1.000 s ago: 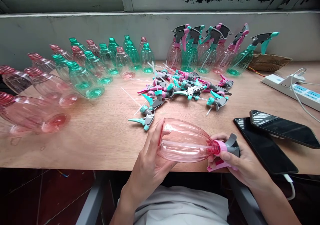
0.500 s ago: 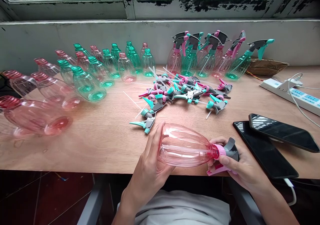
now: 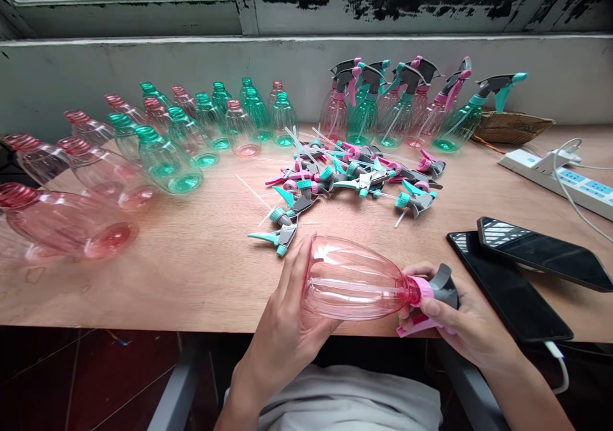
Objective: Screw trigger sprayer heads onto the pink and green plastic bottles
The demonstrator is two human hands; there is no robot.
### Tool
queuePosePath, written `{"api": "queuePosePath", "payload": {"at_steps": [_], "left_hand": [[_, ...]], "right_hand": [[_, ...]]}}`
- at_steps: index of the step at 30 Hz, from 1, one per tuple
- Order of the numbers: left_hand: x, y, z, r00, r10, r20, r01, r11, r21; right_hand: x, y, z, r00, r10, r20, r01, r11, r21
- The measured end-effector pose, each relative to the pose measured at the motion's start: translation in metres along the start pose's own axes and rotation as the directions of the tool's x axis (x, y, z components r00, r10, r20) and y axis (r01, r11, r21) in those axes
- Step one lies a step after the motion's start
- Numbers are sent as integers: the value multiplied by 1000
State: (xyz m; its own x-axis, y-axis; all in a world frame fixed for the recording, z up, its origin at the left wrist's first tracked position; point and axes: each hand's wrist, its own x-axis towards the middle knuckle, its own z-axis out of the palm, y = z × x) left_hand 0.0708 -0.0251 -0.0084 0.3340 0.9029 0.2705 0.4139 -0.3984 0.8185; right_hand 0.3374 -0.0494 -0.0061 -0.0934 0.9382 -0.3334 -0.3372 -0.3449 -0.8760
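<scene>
A clear pink bottle (image 3: 354, 281) lies sideways in the air at the table's front edge, its base to the left. Around that base my left hand (image 3: 292, 316) is closed. My right hand (image 3: 460, 325) grips the grey and pink spray head (image 3: 443, 287) at the bottle's neck, thumb on the pink collar. The collar sits over the neck, and a straw runs inside the bottle. Whether the thread is fully engaged I cannot tell. Just beyond my hands lies a heap of loose spray heads (image 3: 354, 175), grey with teal or pink parts.
Open pink and green bottles (image 3: 167, 163) stand across the left. Several bottles with spray heads (image 3: 366, 115) stand by the wall. On the right are two phones (image 3: 507, 290), a white power strip (image 3: 565, 179) with cables, and a brown basket (image 3: 512, 128).
My hands and the bottle hold nearly the same place. The left thumb has slid slightly right along the underside of the bottle.
</scene>
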Motion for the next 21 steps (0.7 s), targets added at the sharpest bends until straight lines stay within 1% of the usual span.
{"api": "queuePosePath", "payload": {"at_steps": [7,12,17,21], "left_hand": [[-1,-1,0,1000,1,1,-1,1000,7],[-1,-1,0,1000,-7,-3,7,1000,16],[0,0,1,1000,21,1,-21,1000,-15],[0,1,0,1000,11,3,-11,1000,-18]], "right_hand": [[0,-1,1,1000,-3,-17,2,1000,-30],[-1,-1,3,999,-24,-28,23,1000,-12],[-1,-2,4,1000,-26,-2,26,1000,9],[-1,0,1,1000,-11,12,11,1000,23]]}}
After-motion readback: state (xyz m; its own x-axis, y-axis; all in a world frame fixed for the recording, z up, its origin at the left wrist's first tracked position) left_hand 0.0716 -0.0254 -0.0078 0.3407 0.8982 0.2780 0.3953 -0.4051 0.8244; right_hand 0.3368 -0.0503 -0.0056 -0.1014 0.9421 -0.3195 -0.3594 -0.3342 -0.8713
